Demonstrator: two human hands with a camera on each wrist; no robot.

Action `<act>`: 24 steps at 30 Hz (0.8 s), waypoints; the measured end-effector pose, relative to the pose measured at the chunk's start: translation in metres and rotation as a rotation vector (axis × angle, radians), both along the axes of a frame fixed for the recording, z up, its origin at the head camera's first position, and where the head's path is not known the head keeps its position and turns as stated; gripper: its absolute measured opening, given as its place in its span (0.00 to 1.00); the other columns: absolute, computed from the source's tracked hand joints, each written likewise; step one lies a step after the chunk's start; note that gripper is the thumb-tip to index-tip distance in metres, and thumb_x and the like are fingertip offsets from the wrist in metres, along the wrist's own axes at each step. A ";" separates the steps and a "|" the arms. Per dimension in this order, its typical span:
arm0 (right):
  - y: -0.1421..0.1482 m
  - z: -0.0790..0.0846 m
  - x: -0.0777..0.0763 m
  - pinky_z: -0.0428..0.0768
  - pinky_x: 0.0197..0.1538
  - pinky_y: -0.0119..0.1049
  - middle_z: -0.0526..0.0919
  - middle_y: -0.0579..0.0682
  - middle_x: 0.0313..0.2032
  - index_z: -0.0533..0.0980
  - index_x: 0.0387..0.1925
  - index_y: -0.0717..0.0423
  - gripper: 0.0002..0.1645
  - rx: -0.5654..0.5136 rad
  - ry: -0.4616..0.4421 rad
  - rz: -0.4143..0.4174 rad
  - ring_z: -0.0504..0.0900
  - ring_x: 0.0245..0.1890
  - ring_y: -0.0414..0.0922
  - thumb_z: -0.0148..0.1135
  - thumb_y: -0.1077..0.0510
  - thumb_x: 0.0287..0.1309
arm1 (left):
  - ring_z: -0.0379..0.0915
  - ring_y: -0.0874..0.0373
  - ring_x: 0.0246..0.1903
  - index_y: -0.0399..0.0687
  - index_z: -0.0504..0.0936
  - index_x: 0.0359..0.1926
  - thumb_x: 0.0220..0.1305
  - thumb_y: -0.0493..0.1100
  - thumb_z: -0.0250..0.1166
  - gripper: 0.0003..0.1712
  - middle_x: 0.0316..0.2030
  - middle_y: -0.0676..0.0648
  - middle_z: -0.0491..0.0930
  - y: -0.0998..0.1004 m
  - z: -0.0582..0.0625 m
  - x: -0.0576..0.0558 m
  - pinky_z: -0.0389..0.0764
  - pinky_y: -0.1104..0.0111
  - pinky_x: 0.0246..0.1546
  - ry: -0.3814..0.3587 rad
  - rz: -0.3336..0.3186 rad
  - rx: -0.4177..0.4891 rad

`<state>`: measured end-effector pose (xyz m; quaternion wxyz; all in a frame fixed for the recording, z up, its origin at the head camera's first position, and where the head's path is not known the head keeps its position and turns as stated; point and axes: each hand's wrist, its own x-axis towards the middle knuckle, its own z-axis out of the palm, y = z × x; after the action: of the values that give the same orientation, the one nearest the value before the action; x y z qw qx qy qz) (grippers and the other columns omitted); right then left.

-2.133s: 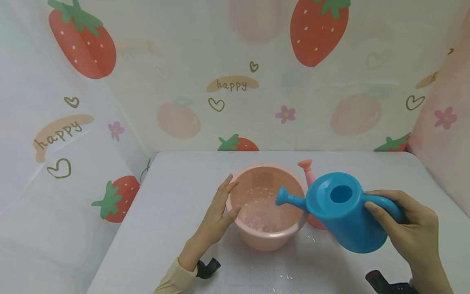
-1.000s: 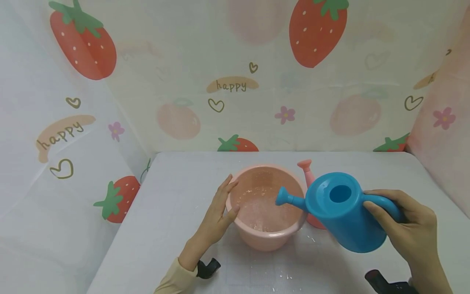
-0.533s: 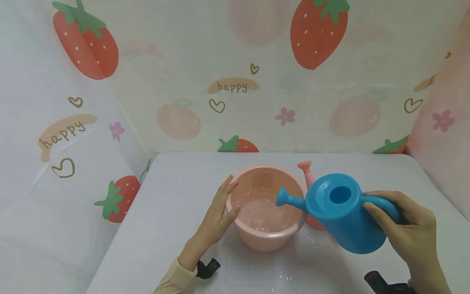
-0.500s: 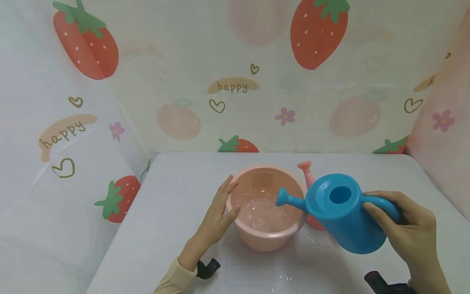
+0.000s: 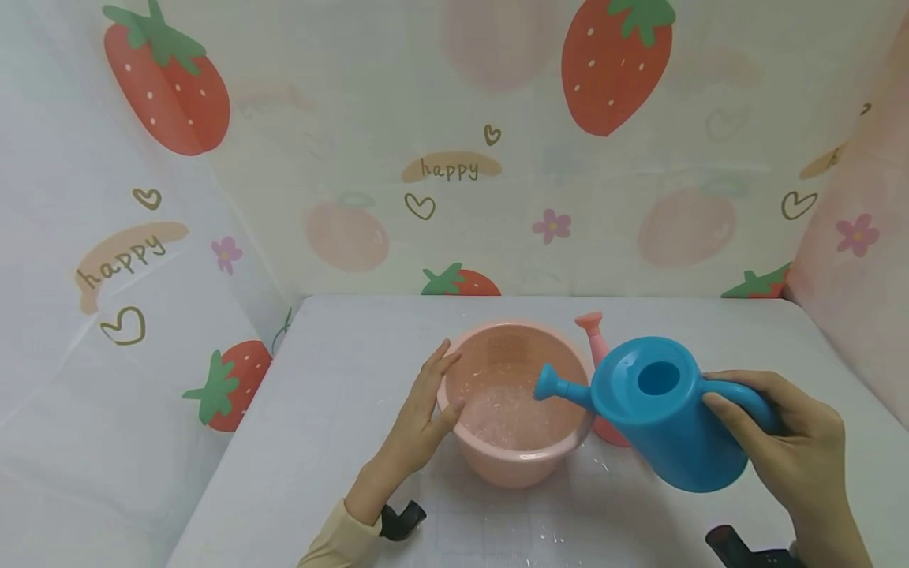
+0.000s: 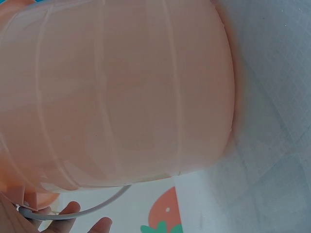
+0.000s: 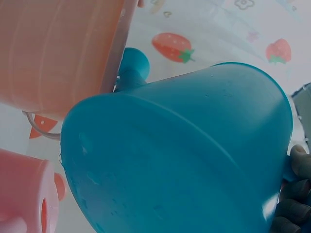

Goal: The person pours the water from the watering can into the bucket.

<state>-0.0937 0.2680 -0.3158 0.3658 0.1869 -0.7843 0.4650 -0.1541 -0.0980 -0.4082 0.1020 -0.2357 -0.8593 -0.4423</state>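
A pink bucket (image 5: 511,465) stands on the white table with rippling, bubbly water (image 5: 504,414) inside. My left hand (image 5: 415,418) rests against its left rim, fingers spread and fairly straight, thumb at the near edge. In the left wrist view, some fingertips (image 6: 70,208) show beside the bucket's grey handle (image 6: 104,204). My right hand (image 5: 798,442) grips the handle of a blue watering can (image 5: 682,434). The can is held above the table, tilted toward the bucket, its spout head (image 5: 547,382) over the bucket's right side. No clear stream of water can be made out.
A pink watering can (image 5: 598,339) stands behind the blue one, right of the bucket and partly hidden. Water drops lie on the table (image 5: 341,473) near its front. A strawberry-print sheet (image 5: 454,221) rises behind and along both sides.
Both hands, the bucket and the tilted blue watering can keep nearly the same places. The ripples and bubbles on the bucket's water shift; the view has drifted very slightly.
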 end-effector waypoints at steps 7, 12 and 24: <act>0.000 0.000 0.000 0.72 0.51 0.21 0.83 0.37 0.38 0.79 0.39 0.71 0.18 0.007 0.005 -0.005 0.81 0.42 0.32 0.67 0.77 0.40 | 0.44 0.51 0.70 0.59 0.54 0.70 0.64 0.50 0.52 0.33 0.72 0.51 0.45 0.000 0.000 0.000 0.56 0.41 0.61 0.000 0.000 0.005; 0.000 0.000 0.000 0.72 0.51 0.21 0.83 0.37 0.38 0.79 0.39 0.71 0.18 0.010 0.010 -0.002 0.81 0.42 0.31 0.67 0.77 0.40 | 0.44 0.51 0.70 0.59 0.54 0.70 0.65 0.52 0.51 0.33 0.72 0.51 0.45 0.000 0.000 0.000 0.57 0.41 0.61 -0.002 0.002 0.003; -0.001 0.001 0.000 0.72 0.51 0.21 0.83 0.37 0.38 0.79 0.39 0.70 0.19 0.008 0.001 -0.012 0.80 0.42 0.31 0.67 0.77 0.40 | 0.43 0.52 0.70 0.59 0.54 0.69 0.64 0.47 0.52 0.34 0.72 0.53 0.45 0.000 -0.001 -0.001 0.56 0.42 0.61 0.006 -0.002 0.004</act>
<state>-0.0936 0.2673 -0.3152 0.3683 0.1841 -0.7868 0.4597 -0.1548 -0.0980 -0.4088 0.1045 -0.2377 -0.8579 -0.4433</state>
